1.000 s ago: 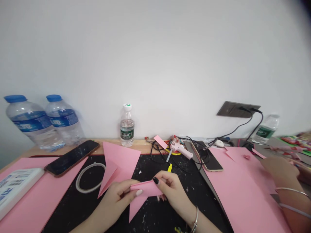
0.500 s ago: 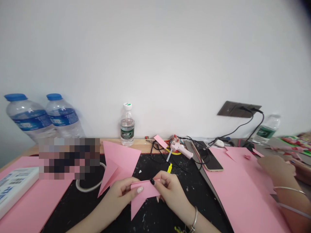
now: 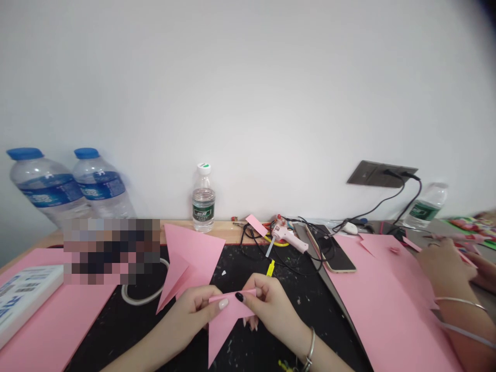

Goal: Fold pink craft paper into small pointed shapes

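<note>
Between my two hands is a small pink paper (image 3: 222, 330), its top edge folded over and a pointed corner hanging down at the left. My left hand (image 3: 201, 307) pinches the left end of the fold, thumb in front. My right hand (image 3: 267, 302) pinches it towards the right end, its black-nailed thumb pressed on the fold and other fingers behind the paper. Behind my left hand lies a larger folded pink paper (image 3: 197, 253) on the black mat (image 3: 135, 336).
A pink glue gun (image 3: 290, 238), black cables and a phone (image 3: 335, 250) lie behind at the right. A bottle (image 3: 203, 199) stands by the wall. Pink sheets lie on both sides. Another person's hand (image 3: 445, 263) works at the far right.
The pointed corner of the held paper hangs lower, and my right thumb has shifted slightly left and down along the fold. More right fingertips show beneath. The other person's hand has moved slightly.
</note>
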Available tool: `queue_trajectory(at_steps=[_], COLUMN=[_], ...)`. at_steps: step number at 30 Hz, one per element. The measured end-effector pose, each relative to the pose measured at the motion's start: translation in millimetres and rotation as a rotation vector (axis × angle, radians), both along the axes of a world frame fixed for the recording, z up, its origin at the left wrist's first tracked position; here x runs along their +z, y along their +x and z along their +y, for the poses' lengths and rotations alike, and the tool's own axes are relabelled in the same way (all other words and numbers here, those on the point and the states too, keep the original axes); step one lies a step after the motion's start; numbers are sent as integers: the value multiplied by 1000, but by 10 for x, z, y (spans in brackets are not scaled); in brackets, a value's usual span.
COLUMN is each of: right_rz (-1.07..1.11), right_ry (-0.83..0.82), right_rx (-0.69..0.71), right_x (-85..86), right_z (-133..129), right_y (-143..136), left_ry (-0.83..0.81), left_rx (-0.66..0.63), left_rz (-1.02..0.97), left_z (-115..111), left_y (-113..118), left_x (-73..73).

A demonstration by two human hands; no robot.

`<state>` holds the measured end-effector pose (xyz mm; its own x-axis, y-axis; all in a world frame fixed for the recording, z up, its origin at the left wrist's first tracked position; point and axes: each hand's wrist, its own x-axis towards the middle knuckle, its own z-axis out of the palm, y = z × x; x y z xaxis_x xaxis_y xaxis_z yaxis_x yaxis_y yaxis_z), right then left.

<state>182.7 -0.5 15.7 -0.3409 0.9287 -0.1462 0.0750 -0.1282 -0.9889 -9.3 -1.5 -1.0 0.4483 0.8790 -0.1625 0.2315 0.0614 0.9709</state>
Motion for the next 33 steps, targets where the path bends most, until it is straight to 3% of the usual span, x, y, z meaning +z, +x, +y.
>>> queue_trajectory(at_steps=[11, 21, 33], right_rz=[-49, 42, -134], right_ry=[-55, -32, 29], right_rx=[37, 81, 83], right_x=[18, 4, 9], right_z=[-36, -14, -38], right_y=[-27, 0, -9], left_ry=[102, 69, 56], left_rx=[-51, -62, -90], left_rz=[88, 83, 130], left_z=[-14, -22, -38], left_y=[20, 19, 31], left_x=[122, 143, 220])
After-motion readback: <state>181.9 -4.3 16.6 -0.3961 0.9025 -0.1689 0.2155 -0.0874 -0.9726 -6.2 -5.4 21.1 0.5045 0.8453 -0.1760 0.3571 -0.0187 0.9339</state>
